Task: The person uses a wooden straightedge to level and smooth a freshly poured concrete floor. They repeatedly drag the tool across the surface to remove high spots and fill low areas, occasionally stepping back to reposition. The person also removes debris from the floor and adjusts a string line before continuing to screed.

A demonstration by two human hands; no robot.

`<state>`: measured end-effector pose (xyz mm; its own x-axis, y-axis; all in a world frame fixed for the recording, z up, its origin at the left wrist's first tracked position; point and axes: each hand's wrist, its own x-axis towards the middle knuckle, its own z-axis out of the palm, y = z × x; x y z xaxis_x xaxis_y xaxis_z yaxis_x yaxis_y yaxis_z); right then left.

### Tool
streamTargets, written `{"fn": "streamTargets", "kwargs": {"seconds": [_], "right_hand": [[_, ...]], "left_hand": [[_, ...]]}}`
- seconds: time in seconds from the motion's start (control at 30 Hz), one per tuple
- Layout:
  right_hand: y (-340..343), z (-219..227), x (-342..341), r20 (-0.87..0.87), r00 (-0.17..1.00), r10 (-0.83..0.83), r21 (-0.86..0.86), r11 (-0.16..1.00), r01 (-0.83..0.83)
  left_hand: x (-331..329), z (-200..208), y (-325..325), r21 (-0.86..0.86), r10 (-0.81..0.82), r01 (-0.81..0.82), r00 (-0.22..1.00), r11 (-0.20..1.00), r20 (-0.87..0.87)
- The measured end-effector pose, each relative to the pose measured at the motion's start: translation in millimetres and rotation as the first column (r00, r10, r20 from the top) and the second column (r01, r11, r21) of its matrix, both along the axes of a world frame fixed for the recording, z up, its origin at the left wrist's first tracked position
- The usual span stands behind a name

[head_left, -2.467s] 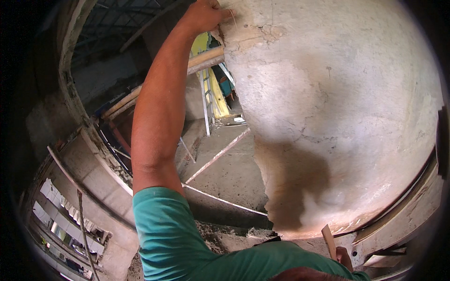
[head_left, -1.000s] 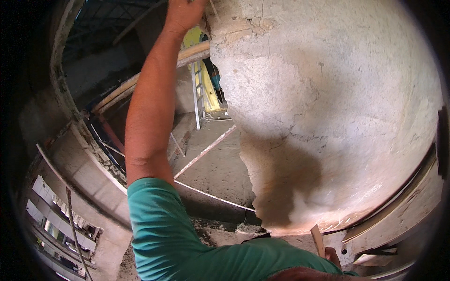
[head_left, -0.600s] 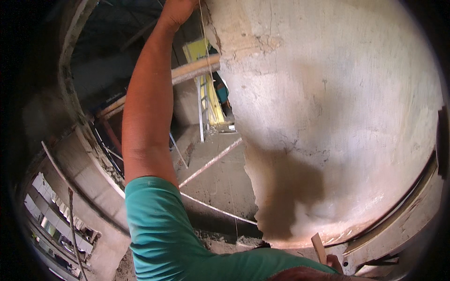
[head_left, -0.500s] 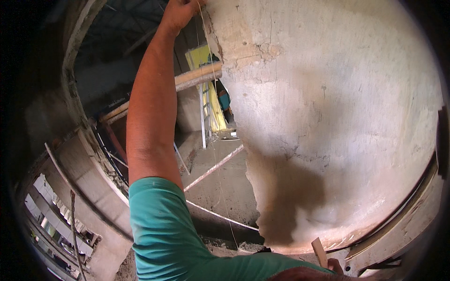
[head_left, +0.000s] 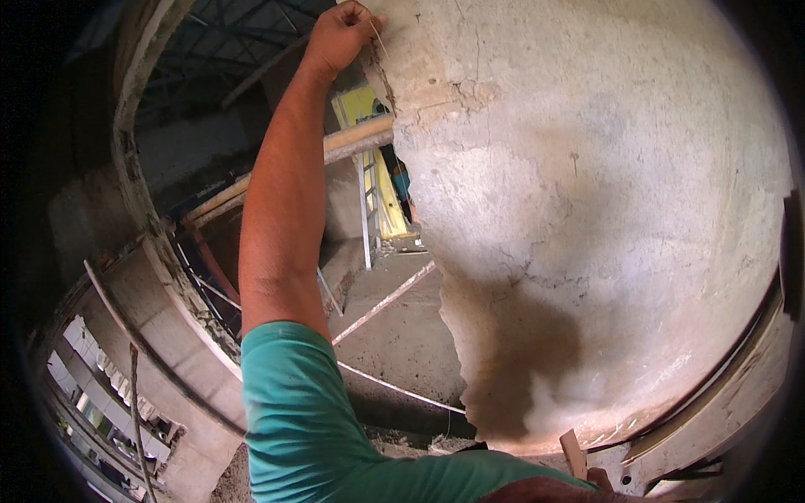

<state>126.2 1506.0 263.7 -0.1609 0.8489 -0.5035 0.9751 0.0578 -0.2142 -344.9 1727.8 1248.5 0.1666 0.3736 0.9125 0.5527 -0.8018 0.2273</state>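
Here, near twelve o'clock, I see the left hand (head_left: 340, 42) pinching a thin pale string (head_left: 379, 38) at the cracked grey plaster wall (head_left: 620, 193); a light, steady pinch suits it. Near five, the right hand's (head_left: 599, 478) grip by the flat brown wooden strip (head_left: 573, 455) I can't tell.

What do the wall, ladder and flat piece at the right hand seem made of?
The wall looks like matte plaster or cement: it is cracked, with a ragged edge. The ladder seems bare metal, given its thin silvery-grey rails. The flat piece is probably unpainted wood, judging by its tan colour.
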Motion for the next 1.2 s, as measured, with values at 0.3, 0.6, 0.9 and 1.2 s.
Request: {"fn": "streamTargets", "kwargs": {"seconds": [0.3, 0.6, 0.9, 1.2], "right_hand": [[7, 39, 4, -0.114, 0.989, -0.094, 0.231, 0.966, 0.119], [98, 490, -64, -0.977, 0.189, -0.100, 0.077, 0.662, 0.746], [118, 763, -229, -0.942, 0.120, 0.313, 0.330, 0.802, 0.498], [176, 786, -281, -0.863, 0.326, 0.385, 0.491, 0.790, 0.367]], "left_hand": [[-28, -7, 55, 0.335, 0.075, 0.022, 0.959, 0.942, -0.274], [24, -55, -8, 0.429, 0.347, -0.181, 0.871, 0.885, -0.347], [40, -94, -14, 0.512, 0.411, -0.129, 0.770, 0.849, -0.488], [11, -100, -17, 0.425, 0.256, 0.000, 0.798, 0.905, -0.545]]}}
